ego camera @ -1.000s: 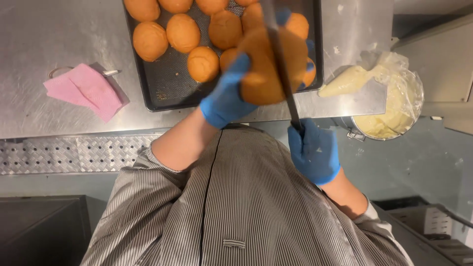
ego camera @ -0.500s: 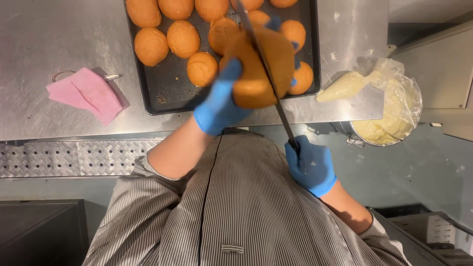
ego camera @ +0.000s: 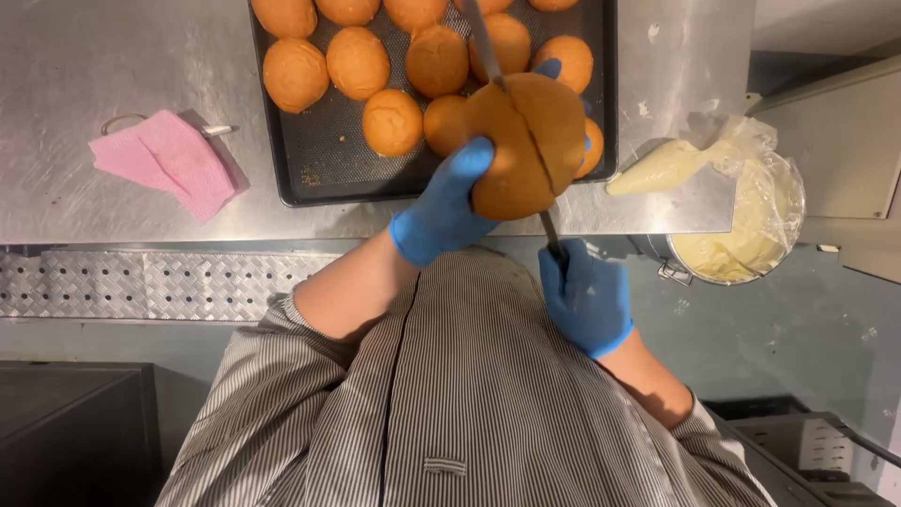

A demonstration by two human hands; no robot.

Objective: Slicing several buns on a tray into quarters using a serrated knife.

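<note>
knife (ego camera: 511,113) now deeper through the bun (ego camera: 526,145) — left hand (ego camera: 450,202) cupping it, right hand (ego camera: 584,296) gripping handle — above steel counter (ego camera: 113,56).

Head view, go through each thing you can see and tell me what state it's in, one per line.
Bun: held up in the left hand, sliced partway through.
Knife: gripped by the right hand, blade in the cut.
Tray: on the counter, filled with whole buns.
Piping bag: filled, lying on the counter.
Pot: open, lined with plastic, holding cream.
Pink cloth: crumpled, flat on the counter.
</note>
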